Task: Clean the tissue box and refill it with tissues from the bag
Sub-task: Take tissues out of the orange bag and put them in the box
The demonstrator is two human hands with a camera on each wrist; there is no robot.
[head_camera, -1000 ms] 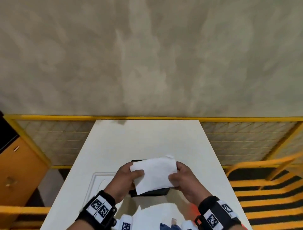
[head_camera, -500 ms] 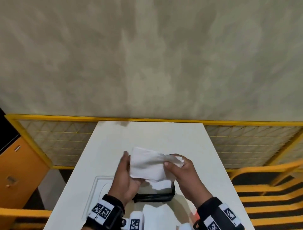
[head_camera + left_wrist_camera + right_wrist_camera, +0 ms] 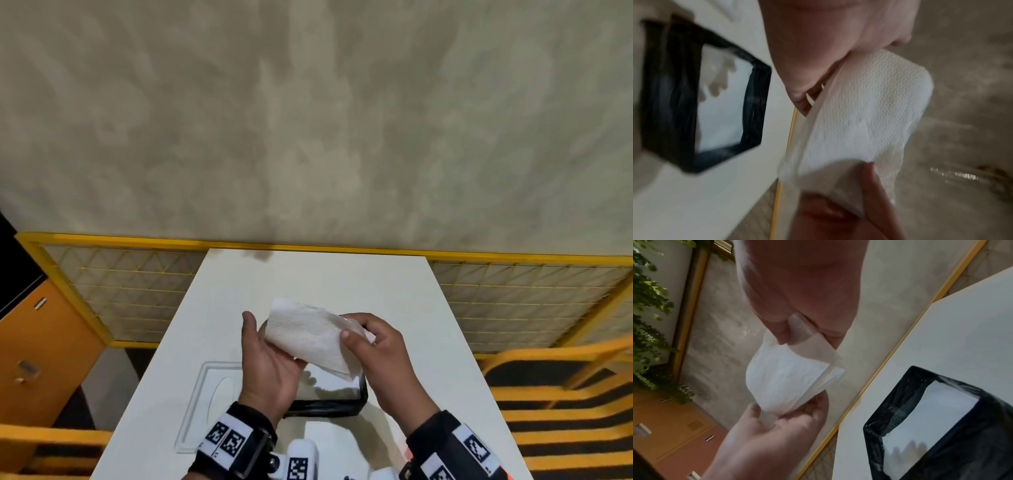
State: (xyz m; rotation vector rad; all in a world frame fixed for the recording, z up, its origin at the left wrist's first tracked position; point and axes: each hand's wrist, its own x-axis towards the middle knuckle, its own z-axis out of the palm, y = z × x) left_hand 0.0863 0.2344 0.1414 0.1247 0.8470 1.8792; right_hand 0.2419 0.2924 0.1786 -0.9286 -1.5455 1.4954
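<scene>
A folded stack of white tissues (image 3: 308, 337) (image 3: 869, 105) (image 3: 785, 379) hangs tilted just above the black tissue box (image 3: 329, 407) (image 3: 668, 97) (image 3: 900, 405), which stands open on the white table (image 3: 308, 277) and shows a white inside. My left hand (image 3: 270, 363) (image 3: 766, 434) cups the stack's lower left end with its fingers curled under it and its thumb upright. My right hand (image 3: 376, 356) (image 3: 801, 280) pinches the right end between thumb and fingers.
The box's white lid (image 3: 205, 404), with an oval slot, lies flat on the table left of the box. A yellow mesh fence (image 3: 513, 291) runs behind and beside the table. An orange cabinet (image 3: 37, 342) stands at the far left.
The tissue stack went from lying flat over the box to being raised and tilted. My left hand shifted from gripping its left edge to cupping it from below.
</scene>
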